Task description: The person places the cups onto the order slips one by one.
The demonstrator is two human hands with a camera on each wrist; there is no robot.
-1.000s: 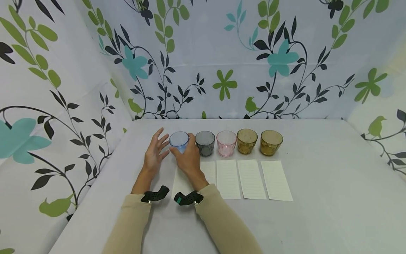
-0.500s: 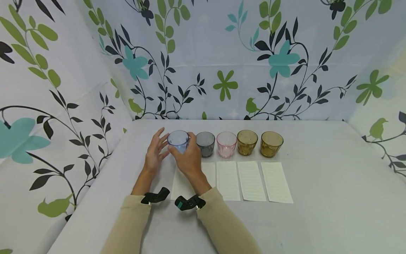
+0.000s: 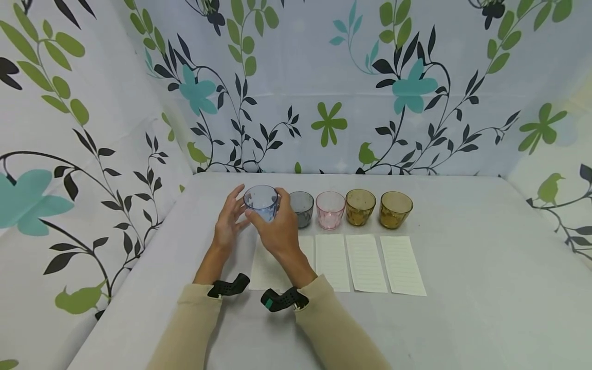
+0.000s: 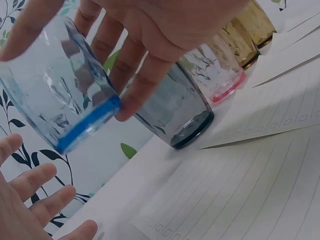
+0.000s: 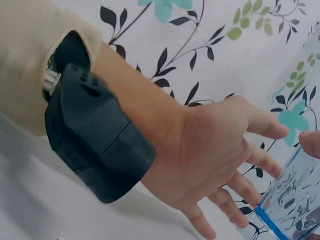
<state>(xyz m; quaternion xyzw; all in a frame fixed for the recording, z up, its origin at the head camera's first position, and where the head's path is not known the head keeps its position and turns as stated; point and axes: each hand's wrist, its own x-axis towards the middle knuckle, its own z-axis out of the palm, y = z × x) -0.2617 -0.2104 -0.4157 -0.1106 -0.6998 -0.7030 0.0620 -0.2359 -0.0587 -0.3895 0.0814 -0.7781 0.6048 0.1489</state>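
My right hand (image 3: 282, 231) grips a clear blue glass tumbler (image 3: 261, 204), thumb on the near side and fingers round its right side. In the left wrist view the blue base of the tumbler (image 4: 60, 95) is raised off the white table. My left hand (image 3: 225, 224) stands just left of the tumbler with its fingers loosely spread; the right wrist view shows this left hand (image 5: 210, 150) with its fingertips close to the glass and nothing gripped. Just right of my right hand is a grey glass tumbler (image 3: 303, 209), partly covered by the fingers.
A pink tumbler (image 3: 330, 210) and two amber tumblers, one nearer (image 3: 360, 207) and one at the row's right end (image 3: 395, 210), stand beside the grey one. In front lie several lined paper slips (image 3: 332, 263), the leftmost partly under my right wrist. Patterned cloth (image 3: 296, 103) hangs behind the table.
The blue tumbler has risen slightly in my right hand, which has shifted a little right at the wrist. My left hand has moved only slightly, staying beside the glass.
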